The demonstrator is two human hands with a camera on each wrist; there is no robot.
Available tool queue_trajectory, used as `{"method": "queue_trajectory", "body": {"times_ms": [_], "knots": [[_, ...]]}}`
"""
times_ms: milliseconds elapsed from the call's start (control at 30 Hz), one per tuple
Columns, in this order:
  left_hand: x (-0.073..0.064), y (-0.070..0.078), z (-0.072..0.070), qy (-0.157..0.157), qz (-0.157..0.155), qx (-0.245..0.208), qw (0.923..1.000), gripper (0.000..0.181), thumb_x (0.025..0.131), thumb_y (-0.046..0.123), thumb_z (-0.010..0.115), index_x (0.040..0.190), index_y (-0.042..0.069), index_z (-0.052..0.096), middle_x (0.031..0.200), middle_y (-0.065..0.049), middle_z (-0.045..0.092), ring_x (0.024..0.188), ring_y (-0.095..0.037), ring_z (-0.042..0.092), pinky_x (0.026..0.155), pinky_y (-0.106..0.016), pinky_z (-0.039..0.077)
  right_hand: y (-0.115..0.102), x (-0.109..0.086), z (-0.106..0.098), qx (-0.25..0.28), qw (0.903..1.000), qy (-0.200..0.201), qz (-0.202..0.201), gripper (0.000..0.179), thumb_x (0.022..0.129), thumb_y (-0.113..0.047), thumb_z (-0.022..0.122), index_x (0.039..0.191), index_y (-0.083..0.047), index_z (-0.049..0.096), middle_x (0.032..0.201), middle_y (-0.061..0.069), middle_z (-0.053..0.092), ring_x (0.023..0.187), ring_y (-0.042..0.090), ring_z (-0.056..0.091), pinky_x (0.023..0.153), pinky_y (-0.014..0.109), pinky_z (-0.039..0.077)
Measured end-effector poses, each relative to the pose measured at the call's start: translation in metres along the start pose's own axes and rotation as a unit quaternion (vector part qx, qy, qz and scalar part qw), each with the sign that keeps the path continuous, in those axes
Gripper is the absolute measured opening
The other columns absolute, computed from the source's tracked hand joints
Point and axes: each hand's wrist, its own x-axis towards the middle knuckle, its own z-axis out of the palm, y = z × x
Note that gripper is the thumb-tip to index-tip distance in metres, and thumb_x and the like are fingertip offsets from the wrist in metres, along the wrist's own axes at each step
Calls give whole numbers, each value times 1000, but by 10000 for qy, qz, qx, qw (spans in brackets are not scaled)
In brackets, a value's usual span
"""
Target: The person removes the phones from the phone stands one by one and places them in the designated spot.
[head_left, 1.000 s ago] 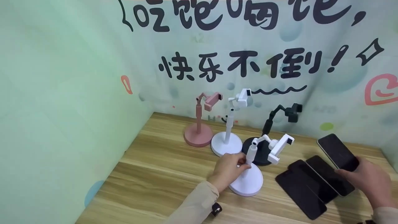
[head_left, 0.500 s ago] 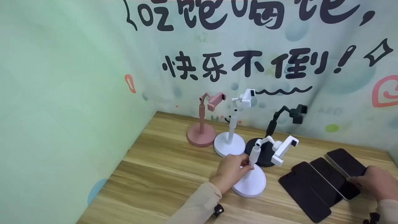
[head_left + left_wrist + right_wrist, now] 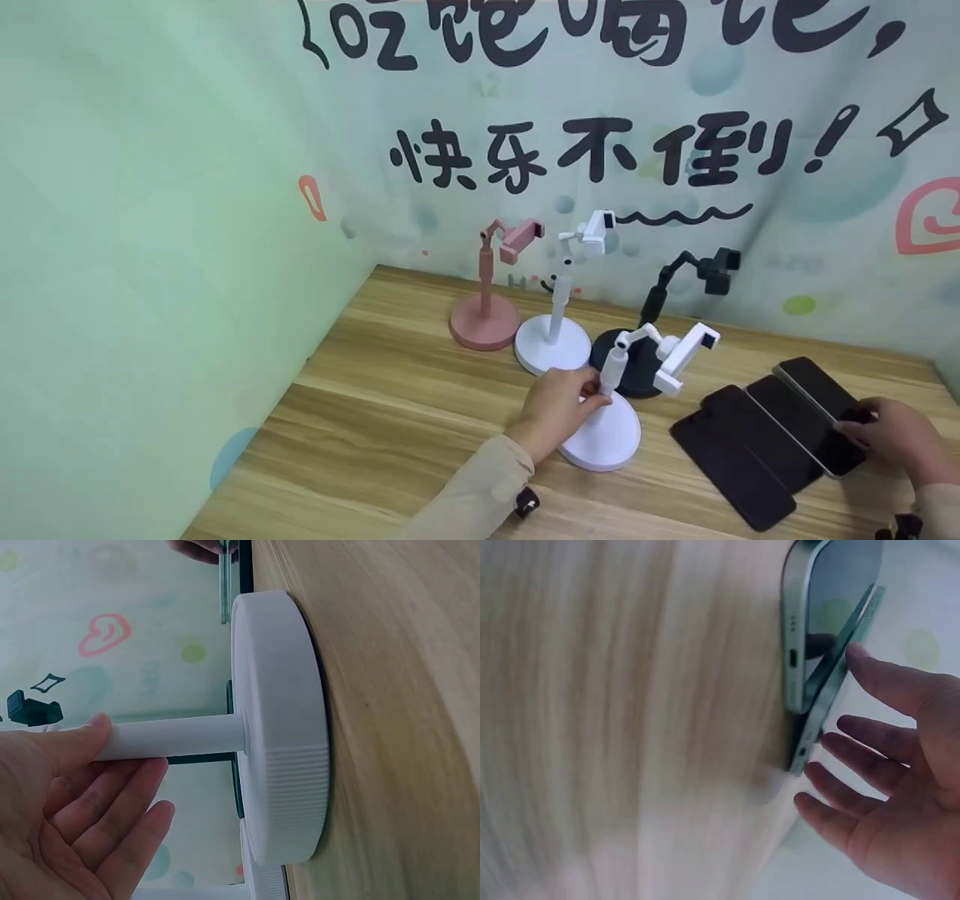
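In the head view my left hand (image 3: 551, 412) pinches the pole of the front white phone stand (image 3: 600, 442), whose round base rests on the table. The left wrist view shows the thumb (image 3: 90, 739) against that pole, other fingers loosely spread. At the right, my right hand (image 3: 900, 439) is by the near end of the rightmost smartphone (image 3: 816, 386), which overlaps its neighbour (image 3: 806, 427). In the right wrist view the thumb tip touches the tilted phone (image 3: 821, 709), while the remaining fingers are extended and stand apart from it.
Behind stand a pink phone stand (image 3: 486, 322), another white one (image 3: 553, 345) and a black one (image 3: 626, 375), close together. Several dark phones, such as the leftmost phone (image 3: 731, 469), lie side by side. A printed cloth (image 3: 465, 247) hangs behind the wooden table (image 3: 375, 435).
My right hand has lowered the rightmost phone from a raised position onto the edge of its neighbour, then shifted it slightly left. My left hand keeps its pinch on the white stand.
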Motion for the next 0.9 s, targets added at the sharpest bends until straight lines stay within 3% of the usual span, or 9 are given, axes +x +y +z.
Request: {"method": "queue_trajectory", "body": {"times_ms": [133,300,533,700,900], "knots": [[0,-1,-1,-48,46,11,10000,20,91,32,72,106,18,72,100,6,77,90,-5,71,79,-19,54,-27,-1,-1,-12,9988,235,-423,68,92,-31,69,123,25,46,119,48,51,108,65,48,90,71,41],[-1,-3,-2,-203,41,-10,9998,21,91,31,72,108,18,72,103,5,77,92,-7,71,80,-19,54,-78,-4,4,-48,9926,468,-1118,63,92,-30,70,127,19,51,126,46,50,115,65,46,94,72,40],[-1,-6,-8,-353,-95,-270,9990,19,93,29,70,110,21,72,107,6,76,97,-8,70,84,-20,54,-154,-13,16,496,9836,344,-1698,56,93,-30,70,130,9,56,130,35,57,115,52,57,94,64,46],[-2,-11,-12,-216,-141,-445,9987,19,95,29,68,112,20,71,107,6,76,98,-8,70,85,-21,54,-197,-20,32,1376,9626,-152,-2328,55,92,-28,71,133,6,55,132,27,60,118,46,60,95,58,51],[-4,-19,-16,-36,-205,-518,9984,20,96,27,67,114,20,71,107,6,76,97,-8,70,86,-23,56,-235,-27,50,2160,9296,-751,-2890,51,91,-24,73,130,5,57,131,26,62,121,46,59,99,62,48]]}}
